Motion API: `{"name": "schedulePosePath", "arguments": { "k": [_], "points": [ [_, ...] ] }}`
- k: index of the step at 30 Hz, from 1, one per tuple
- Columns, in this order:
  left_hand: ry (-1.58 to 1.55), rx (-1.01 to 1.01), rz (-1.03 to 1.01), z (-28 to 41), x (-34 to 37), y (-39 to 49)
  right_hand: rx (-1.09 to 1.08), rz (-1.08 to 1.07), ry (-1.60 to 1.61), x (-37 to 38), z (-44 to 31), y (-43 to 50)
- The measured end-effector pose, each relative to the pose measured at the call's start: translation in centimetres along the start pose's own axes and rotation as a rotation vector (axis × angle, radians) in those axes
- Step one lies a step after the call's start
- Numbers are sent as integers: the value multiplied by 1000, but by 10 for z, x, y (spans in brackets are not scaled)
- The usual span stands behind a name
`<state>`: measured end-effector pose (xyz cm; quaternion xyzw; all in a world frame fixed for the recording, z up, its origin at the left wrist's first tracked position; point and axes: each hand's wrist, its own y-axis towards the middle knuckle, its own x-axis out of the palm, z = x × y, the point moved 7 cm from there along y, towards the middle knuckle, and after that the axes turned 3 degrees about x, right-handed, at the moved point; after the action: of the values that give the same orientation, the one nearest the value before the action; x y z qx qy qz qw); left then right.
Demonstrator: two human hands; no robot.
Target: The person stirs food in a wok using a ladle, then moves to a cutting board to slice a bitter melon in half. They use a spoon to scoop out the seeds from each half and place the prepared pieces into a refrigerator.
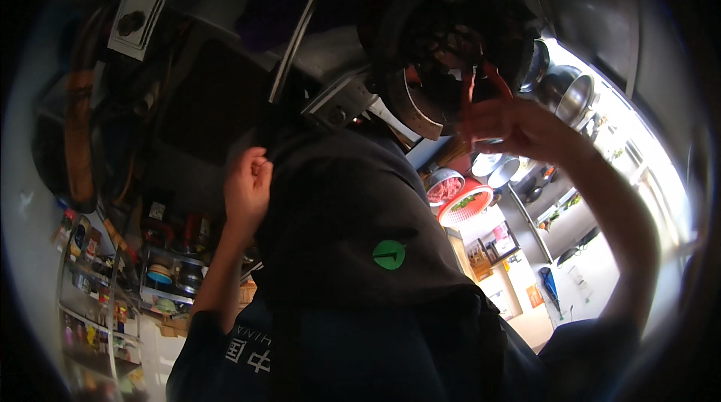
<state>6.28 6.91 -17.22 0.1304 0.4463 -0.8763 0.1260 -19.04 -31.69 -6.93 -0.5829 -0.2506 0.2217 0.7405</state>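
Note:
A large dark wok stands before me, with dark food in it that is too dim to name. Over its near rim my right hand grips a pair of reddish chopsticks, their tips pointing down into the wok. Loosely curled beside the dark apron is my left hand, with nothing visible in its fingers. A curved metal rim piece borders the wok's near side. A stove panel with a knob sits left of it.
To the right are a metal bowl of raw meat, a red colander with greens and several metal bowls. A metal rod runs left of the wok. Shelves with bottles and pots stand at lower left.

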Motion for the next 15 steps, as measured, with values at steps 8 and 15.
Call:
{"name": "schedulePosePath", "arguments": {
  "k": [8,15],
  "points": [
    [-938,28,-666,227,58,-10,-479,-450,-108,126,44,-40],
    [-751,23,-733,216,81,-15,-294,-532,263,121,68,-37]
  ]
}}
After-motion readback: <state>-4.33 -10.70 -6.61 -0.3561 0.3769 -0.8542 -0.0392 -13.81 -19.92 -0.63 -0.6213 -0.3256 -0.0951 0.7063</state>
